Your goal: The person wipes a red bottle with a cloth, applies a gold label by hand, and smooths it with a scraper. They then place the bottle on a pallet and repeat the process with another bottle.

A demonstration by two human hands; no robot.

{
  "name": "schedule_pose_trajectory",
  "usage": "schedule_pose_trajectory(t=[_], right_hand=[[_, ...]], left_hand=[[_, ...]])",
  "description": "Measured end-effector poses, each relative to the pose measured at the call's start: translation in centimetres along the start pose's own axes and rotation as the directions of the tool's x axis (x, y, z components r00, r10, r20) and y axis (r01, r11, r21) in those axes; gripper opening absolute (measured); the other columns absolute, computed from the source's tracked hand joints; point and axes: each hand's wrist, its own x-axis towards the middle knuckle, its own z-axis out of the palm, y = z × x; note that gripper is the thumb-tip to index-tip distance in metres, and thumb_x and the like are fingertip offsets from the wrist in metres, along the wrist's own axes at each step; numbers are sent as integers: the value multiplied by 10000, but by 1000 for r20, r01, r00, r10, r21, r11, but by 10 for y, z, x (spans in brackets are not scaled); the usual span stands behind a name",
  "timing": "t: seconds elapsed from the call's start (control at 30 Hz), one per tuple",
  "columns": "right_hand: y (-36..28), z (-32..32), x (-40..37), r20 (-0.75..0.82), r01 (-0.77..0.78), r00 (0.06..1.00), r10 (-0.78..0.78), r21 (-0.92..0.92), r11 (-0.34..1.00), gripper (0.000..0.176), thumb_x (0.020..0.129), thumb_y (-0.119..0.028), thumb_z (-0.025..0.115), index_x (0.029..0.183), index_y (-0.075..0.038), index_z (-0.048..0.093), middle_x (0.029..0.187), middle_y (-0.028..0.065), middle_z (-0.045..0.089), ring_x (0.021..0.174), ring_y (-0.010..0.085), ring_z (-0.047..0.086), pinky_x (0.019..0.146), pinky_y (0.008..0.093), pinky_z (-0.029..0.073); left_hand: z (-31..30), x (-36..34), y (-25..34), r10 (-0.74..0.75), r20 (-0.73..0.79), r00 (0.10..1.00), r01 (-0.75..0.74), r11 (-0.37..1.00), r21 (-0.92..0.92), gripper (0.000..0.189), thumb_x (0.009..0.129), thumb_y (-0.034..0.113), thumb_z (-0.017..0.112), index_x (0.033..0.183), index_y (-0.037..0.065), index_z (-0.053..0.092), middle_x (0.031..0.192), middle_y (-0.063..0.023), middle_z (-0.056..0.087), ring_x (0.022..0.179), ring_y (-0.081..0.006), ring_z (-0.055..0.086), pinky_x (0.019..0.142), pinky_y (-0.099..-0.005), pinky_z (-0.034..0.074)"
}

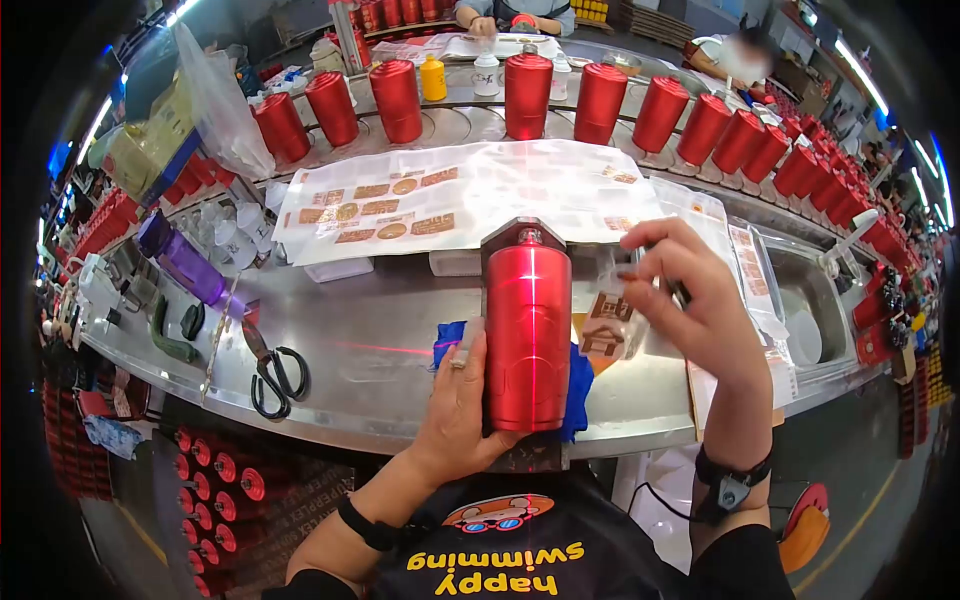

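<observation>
Steel bench (370,370), curved, in a crowded workshop, seen from above my own hands. My left hand (462,400) is clasped around the lower left side of a red bottle (528,330), fingers pressed to its wall and thumb near its base. The bottle lies on its side in the middle of the bench, neck pointing away from me, with a thin red light line (531,300) running along its length. My right hand (700,300) pinches a clear sticker (608,322) with brown motifs, held just beside the bottle's right flank. Something dark sits between those fingers; I cannot tell what.

A blue cloth (578,385) lies under the bottle and shows on both sides of it. Black scissors (272,372) rest on the bench well to the left, and a purple flask (185,262) lies farther left. Beyond the bottle, a wide sheet (470,195) of more brown stickers covers the bench. Behind it a row of upright red bottles (528,95) curves across, with a yellow bottle (432,78) among them. A sink (810,300) sits to the right. Two other people (740,60) work at the far side.
</observation>
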Motion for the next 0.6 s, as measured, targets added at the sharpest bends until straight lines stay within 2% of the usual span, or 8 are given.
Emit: schedule_pose_trajectory(t=[0.1,0.2,0.23,0.27,0.3,0.33,0.4,0.6], right_hand=[[44,-1,37,-67,-36,997,32,-60,998,149,882,-123,672,859,-15,571,1091,121,609,1051,233,578,917,342,435],[102,11,83,-79,-132,990,119,-190,973,213,890,-206,679,905,-8,600,994,101,599,958,242,579,863,346,440],[131,22,99,-67,-120,992,109,-197,973,212,842,-248,723,877,-42,686,1018,180,593,997,334,586,869,404,457],[163,38,110,-30,-80,997,74,-300,951,200,852,-244,702,871,-46,678,1004,146,612,993,296,583,870,391,459],[188,61,126,45,-190,960,275,-617,764,192,845,-268,694,888,-81,705,1054,160,612,1042,333,579,885,427,475],[196,72,126,34,-189,952,303,-713,675,197,849,-283,679,906,-98,714,1087,161,604,1060,353,570,890,450,484],[213,79,127,20,-239,935,355,-704,669,209,857,-291,665,932,-103,716,1102,159,595,1070,357,563,899,454,485],[157,49,110,-43,-10,999,-14,-522,853,154,865,-204,681,933,-66,683,1097,142,591,1091,351,553,877,442,506]], left_hand=[[4,1,-3,7,-30,1000,-8,1000,-10,1082,796,440,756,1495,-108,139,1475,-366,300,1321,-489,394,1108,-535,293],[10,-2,-7,4,-37,999,-6,999,-39,1075,794,430,757,1497,-102,141,1484,-372,284,1328,-492,384,1107,-534,294],[11,-3,-8,-2,-39,999,1,999,-50,1072,794,426,757,1499,-98,143,1489,-373,277,1332,-493,380,1107,-534,294],[11,-5,-9,7,-37,999,-8,999,-40,1069,797,431,752,1502,-93,142,1493,-372,272,1334,-495,377,1108,-535,290],[9,-4,-13,14,-38,999,-15,1000,-25,1067,800,436,747,1505,-87,142,1498,-370,266,1336,-497,374,1110,-535,286],[8,-4,-15,21,-37,999,-21,1000,-11,1064,802,441,742,1508,-82,141,1502,-369,261,1338,-498,371,1112,-536,282],[6,-3,-17,18,-20,1000,-18,999,-41,1063,810,458,727,1515,-74,134,1508,-364,258,1337,-500,369,1117,-538,272],[5,-4,-20,10,-9,1000,-10,999,-54,1056,831,472,699,1521,-74,116,1516,-355,253,1339,-497,371,1119,-554,256]])
